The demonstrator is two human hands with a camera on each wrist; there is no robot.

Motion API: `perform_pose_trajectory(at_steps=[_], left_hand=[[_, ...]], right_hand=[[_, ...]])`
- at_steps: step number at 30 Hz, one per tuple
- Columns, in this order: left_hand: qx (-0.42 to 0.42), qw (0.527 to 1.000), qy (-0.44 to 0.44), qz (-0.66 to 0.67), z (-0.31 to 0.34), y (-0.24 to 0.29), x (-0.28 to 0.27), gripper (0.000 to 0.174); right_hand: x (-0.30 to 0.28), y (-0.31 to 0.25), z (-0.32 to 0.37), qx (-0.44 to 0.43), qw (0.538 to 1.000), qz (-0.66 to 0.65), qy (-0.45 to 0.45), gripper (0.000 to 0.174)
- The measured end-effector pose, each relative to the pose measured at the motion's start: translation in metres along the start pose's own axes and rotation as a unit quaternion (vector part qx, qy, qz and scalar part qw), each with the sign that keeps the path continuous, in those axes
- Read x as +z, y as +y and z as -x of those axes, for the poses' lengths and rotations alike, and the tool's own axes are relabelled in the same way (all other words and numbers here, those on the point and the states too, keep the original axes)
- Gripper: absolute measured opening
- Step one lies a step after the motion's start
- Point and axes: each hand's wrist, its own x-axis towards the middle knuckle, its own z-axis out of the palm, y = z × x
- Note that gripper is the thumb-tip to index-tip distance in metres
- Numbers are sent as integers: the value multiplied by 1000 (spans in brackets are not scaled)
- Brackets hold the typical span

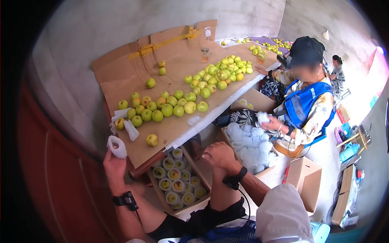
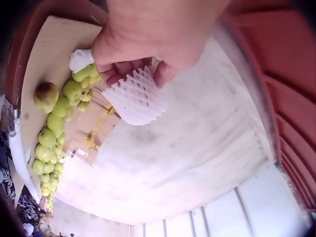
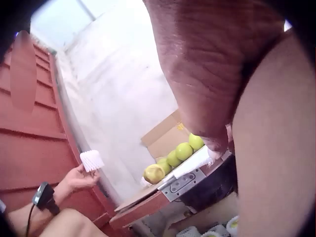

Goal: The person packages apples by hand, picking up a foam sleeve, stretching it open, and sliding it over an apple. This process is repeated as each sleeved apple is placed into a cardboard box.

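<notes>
My left hand (image 1: 114, 168) pinches a white foam net sleeve (image 1: 120, 153) near the left corner of the table. In the left wrist view the sleeve (image 2: 136, 102) hangs between thumb and fingers, its lattice end facing away from the palm. My right hand (image 1: 222, 156) lies at my raised knee with its fingers loosely bent, and nothing shows in it. The right wrist view gives mostly the back of that hand (image 3: 202, 74); its fingertips are largely hidden. Nearest to the left hand on the table are a yellowish apple (image 1: 152, 140) and a flattened foam sleeve (image 1: 131, 130).
Many green apples (image 1: 167, 109) spread over the cardboard-covered table (image 1: 121, 91). Below its edge stands a carton holding sleeved apples (image 1: 174, 175). Right of my knee is a box of white foam sleeves (image 1: 247, 148). Another person (image 1: 310, 99) sits beyond, holding something white.
</notes>
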Motion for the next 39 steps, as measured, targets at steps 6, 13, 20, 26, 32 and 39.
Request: perform_pose_trajectory(at_steps=[6,13,20,26,32,39], left_hand=[[-17,1000,-12,14,46,-3,-10,32],[-23,999,-8,28,65,-14,-24,23],[-19,998,-3,58,65,-12,-27,31],[0,999,-21,37,68,-11,-30,34],[-4,999,-28,40,70,-10,-26,35],[-58,996,-38,58,75,-40,-8,31]], right_hand=[[4,0,5,24,997,-32,71,24],[0,-4,7,35,996,-45,61,25],[-1,-13,5,18,994,-51,98,18],[-4,-23,1,-10,985,-95,141,18],[-6,-28,-3,-8,988,-96,122,16],[-2,-66,-31,53,774,-629,-57,26]])
